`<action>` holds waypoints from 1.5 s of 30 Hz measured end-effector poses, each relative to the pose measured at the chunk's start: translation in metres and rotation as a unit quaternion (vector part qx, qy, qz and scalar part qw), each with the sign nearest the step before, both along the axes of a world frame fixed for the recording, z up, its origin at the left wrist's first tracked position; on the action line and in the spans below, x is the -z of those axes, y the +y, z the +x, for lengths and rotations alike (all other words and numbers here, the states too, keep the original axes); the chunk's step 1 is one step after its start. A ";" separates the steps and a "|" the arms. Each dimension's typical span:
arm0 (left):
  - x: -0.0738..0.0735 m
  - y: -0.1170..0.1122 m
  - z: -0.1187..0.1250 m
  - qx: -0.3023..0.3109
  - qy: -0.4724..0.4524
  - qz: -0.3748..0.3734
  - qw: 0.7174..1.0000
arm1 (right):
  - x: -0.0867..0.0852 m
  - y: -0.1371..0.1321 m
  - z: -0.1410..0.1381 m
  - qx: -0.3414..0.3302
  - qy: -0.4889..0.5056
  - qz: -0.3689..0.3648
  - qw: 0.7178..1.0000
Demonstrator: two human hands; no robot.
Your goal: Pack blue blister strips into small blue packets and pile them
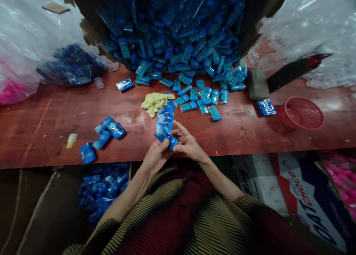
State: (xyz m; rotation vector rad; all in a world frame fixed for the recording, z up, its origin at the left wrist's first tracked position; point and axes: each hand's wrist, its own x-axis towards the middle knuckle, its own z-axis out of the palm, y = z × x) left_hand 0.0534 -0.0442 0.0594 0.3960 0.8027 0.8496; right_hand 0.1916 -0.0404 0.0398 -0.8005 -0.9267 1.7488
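Note:
Near the table's front edge, my left hand (155, 156) pinches a small blue printed packet (172, 142) between thumb and fingers. On the packet's other side, my right hand (190, 145) closes thumb and fingers about it; its fingertips are partly hidden. Just beyond my hands lies an overlapping row of flat blue sachets (165, 118). A crumpled pale yellow cloth (155, 101) rests at the far end of that row. To the right of the cloth are several loose blue cases with teal dots (189, 106).
A big carton heaped with blue cases (178, 32) opens onto the red table (55, 118). Several filled blue packets (102, 139) lie left, above a box of more packets (102, 188). A grey block (258, 84) and red basket (300, 113) stand right.

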 end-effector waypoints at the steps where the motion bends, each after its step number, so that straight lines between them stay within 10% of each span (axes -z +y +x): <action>1: 0.001 -0.001 0.001 -0.010 0.004 -0.002 1.000 | 0.001 0.000 -0.001 0.003 0.002 -0.002 1.000; 45: -0.009 -0.003 0.004 -0.024 0.059 -0.038 0.997 | 0.019 -0.002 -0.001 0.004 -0.011 -0.015 1.000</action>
